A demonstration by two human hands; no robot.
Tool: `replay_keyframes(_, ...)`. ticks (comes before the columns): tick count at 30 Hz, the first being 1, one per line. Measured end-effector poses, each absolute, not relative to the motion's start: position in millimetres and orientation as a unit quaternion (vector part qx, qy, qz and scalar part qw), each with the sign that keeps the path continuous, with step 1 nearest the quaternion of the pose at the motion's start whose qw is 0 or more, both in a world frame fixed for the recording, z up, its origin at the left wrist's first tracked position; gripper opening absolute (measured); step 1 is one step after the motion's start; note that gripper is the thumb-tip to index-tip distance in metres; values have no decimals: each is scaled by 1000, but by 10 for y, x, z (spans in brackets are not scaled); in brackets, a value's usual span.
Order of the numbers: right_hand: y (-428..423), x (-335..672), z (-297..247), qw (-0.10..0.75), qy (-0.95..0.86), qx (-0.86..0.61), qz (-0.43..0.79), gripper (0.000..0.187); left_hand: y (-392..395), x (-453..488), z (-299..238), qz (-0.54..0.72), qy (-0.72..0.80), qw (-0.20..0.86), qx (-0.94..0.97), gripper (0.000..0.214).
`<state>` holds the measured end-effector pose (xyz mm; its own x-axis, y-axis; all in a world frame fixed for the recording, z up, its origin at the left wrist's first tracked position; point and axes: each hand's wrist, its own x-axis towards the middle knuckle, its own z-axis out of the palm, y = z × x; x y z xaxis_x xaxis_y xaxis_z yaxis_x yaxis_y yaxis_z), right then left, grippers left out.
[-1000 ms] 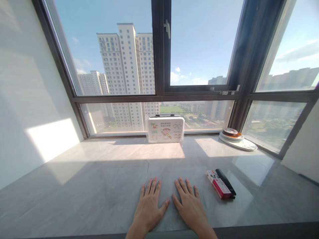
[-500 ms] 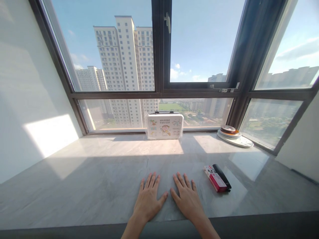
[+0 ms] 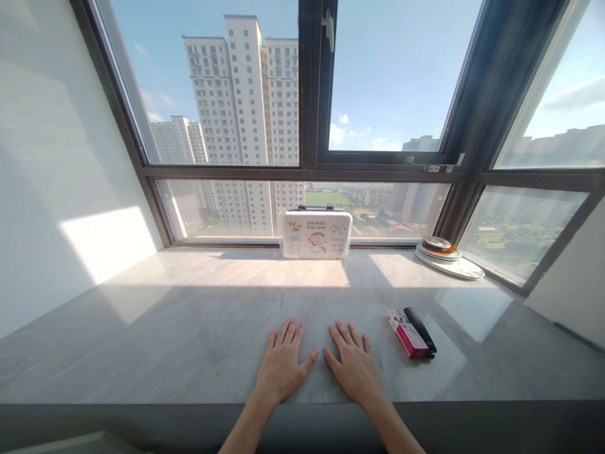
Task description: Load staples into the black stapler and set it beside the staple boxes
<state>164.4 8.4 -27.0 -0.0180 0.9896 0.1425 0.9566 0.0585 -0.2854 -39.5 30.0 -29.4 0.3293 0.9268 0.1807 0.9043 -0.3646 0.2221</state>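
My left hand (image 3: 282, 362) lies flat on the grey marble windowsill (image 3: 189, 340), fingers spread and holding nothing. Beside it, my right hand (image 3: 353, 364) rests palm down in the same way, with a small gap between the two thumbs. To the right of my right hand, apart from it, are a red and white box (image 3: 407, 334) and a black stapler-like object (image 3: 420, 329) lying side by side. Beyond both hands, a white case (image 3: 317, 235) with cartoon drawings and a dark handle stands upright against the window.
A stack of plates (image 3: 437, 250) sits on a larger pale oval plate (image 3: 466, 270) in the far right corner. Dark window frames (image 3: 312, 174) border the back, with a white wall (image 3: 51, 189) at left. The sill's front edge runs just below my wrists.
The view has tilted and shifted slightly, showing more below the sill's front edge. Both hands stay flat in place, and the objects on the sill have not moved.
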Motion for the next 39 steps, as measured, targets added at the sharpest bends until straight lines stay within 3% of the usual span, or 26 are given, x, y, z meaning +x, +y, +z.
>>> replay_keyframes(21,77,1642,-235,170,-704,-687,56,61,320,-411,-337,152,559,35,814,69)
replay_keyframes(31,-6,1692,-175,211,-690,-686,97,53,360,-407,-364,148,561,32,813,67)
replay_keyframes(36,-316,1606,-244,209,-702,-662,160,58,375,-414,-374,142,563,34,813,67)
replay_keyframes(39,-403,1896,-144,288,-698,-629,186,59,381,-414,-379,144,565,32,812,67)
